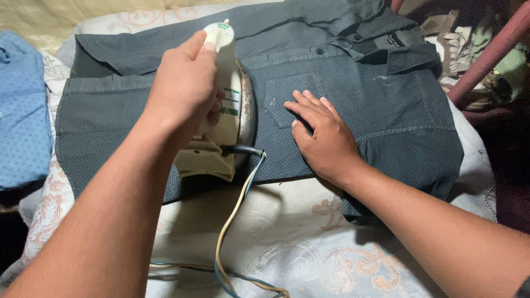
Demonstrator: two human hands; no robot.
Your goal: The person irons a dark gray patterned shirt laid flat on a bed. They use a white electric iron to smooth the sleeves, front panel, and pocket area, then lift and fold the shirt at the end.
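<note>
A dark grey patterned shirt (342,66) lies spread flat on a pale embroidered sheet (287,243). My left hand (185,83) grips the handle of a cream electric iron (223,132) that rests on the shirt's middle, thumb on the dial at its front. My right hand (323,135) lies flat with fingers spread on the shirt, just below its chest pocket (284,91) and right of the iron. The iron's cord (234,215) trails from its rear toward me across the sheet.
A blue patterned garment (22,110) lies folded at the far left. A reddish pole (486,55) slants at the upper right over a heap of mixed fabrics (469,38). The shirt collar (386,44) points to the upper right.
</note>
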